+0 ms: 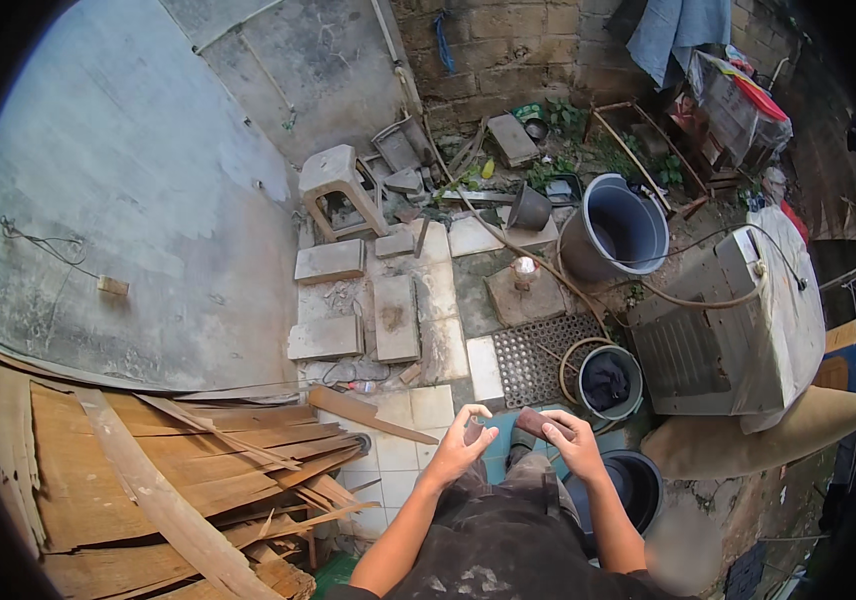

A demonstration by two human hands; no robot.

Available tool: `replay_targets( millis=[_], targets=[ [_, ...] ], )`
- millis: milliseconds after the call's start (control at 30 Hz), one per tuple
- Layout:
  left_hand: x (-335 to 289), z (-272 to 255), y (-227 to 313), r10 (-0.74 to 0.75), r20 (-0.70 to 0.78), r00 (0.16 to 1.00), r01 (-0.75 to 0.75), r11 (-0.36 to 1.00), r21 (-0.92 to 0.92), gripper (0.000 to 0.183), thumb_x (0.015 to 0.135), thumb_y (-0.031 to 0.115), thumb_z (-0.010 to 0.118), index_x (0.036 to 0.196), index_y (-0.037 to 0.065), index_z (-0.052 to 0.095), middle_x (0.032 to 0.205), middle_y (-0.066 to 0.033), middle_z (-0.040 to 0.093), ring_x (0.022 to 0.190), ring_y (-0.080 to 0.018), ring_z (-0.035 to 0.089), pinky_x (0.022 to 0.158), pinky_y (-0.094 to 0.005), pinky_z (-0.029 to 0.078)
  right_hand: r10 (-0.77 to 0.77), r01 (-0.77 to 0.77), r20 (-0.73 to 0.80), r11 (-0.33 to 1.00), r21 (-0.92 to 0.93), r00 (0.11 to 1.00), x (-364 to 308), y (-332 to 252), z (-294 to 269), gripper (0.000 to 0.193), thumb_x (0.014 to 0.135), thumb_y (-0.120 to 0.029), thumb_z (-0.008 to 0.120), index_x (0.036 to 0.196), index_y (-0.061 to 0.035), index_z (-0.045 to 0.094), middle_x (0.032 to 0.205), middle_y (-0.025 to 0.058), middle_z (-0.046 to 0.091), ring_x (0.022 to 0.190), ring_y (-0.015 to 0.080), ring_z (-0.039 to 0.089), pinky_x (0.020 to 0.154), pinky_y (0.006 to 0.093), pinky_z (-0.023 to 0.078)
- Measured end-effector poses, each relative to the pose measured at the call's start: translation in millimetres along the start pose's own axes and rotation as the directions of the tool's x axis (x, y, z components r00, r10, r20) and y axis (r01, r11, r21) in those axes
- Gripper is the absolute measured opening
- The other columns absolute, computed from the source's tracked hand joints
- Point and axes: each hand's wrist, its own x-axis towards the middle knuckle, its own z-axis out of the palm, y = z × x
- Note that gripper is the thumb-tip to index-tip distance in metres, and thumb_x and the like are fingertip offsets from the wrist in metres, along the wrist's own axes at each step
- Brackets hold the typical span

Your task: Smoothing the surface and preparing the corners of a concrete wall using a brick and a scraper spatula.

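Both of my hands are raised in front of my body above the tiled floor (398, 445). My left hand (456, 455) is curled closed around a small brownish piece (473, 429), mostly hidden by the fingers; its kind I cannot make out. In my right hand (580, 452) is a reddish-brown, flat, oblong piece (536, 422), gripped between thumb and fingers, with one end pointing toward the left hand. A gap separates the two pieces. Below them, part of a foot (522, 440) shows on the blue tiles.
Splintered wooden boards (168, 470) pile up at the left. Concrete blocks (396, 318) and a plastic stool (338, 190) stand ahead. A perforated mat (540, 362), a bucket with dark cloth (610, 380), a large grey bin (573, 245) and a covered washing machine (688, 325) lie to the right.
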Motion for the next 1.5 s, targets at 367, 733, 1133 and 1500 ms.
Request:
replay_targets(
  millis=[367, 733, 1133, 1500],
  targets=[
    [35.1, -242.0, 38.2, -0.078, -0.777, 0.624, -0.275, 0.909, -0.313, 0.023, 0.104, 0.026, 0.06, 0.092, 0.007, 0.055, 0.062, 0.0037, 0.041, 0.05, -0.0062, 0.039, 0.044, -0.0233, 0.03, -0.117, 0.286, 0.419, 0.886, -0.366, 0.9, 312.3, -124.6, 141.1, 0.027, 0.093, -0.022, 0.073, 0.111, -0.0019, 0.07, 0.095, 0.0154, 0.075, 0.085, 0.021, 0.073, 0.079, 0.0338, 0.055],
    [265.2, -487.3, 259.3, 0.177, -0.326, 0.929, -0.117, 0.974, 0.195, 0.039, 0.093, 0.035, 0.077, 0.106, -0.001, 0.071, 0.084, 0.0025, 0.066, 0.072, -0.0065, 0.053, 0.065, -0.0259, 0.046, -0.047, 0.147, 0.319, 0.944, -0.295, 0.947, 524.0, -229.5, 393.7, 0.028, 0.089, -0.019, 0.079, 0.106, 0.001, 0.072, 0.095, 0.0089, 0.075, 0.087, 0.0115, 0.067, 0.081, 0.0291, 0.055],
    [408.7, -648.7, 431.5, 0.2, -0.381, 0.903, -0.029, 0.912, 0.409, 0.033, 0.087, 0.028, 0.083, 0.09, -0.001, 0.069, 0.075, -0.0021, 0.065, 0.073, -0.0071, 0.051, 0.068, -0.0298, 0.049, -0.253, 0.48, 0.441, 0.691, -0.541, 0.861, 715.3, -369.3, 478.4, 0.068, 0.074, -0.014, 0.087, 0.137, -0.0176, 0.062, 0.144, 0.0148, 0.047, 0.12, 0.0315, 0.056, 0.099, 0.0414, 0.051],
    [609.0, -837.8, 587.4, 0.475, -0.531, 0.701, -0.172, 0.836, 0.521, 0.018, 0.088, 0.015, 0.08, 0.098, 0.002, 0.072, 0.075, 0.0007, 0.061, 0.063, -0.0057, 0.042, 0.055, -0.0246, 0.037, -0.53, 0.883, 0.725, 0.4, -0.244, 0.441, 1142.0, -473.5, 590.4, 0.058, 0.075, -0.003, 0.077, 0.128, -0.0237, 0.071, 0.112, 0.0036, 0.065, 0.104, 0.0281, 0.057, 0.093, 0.0397, 0.051]
  ],
)
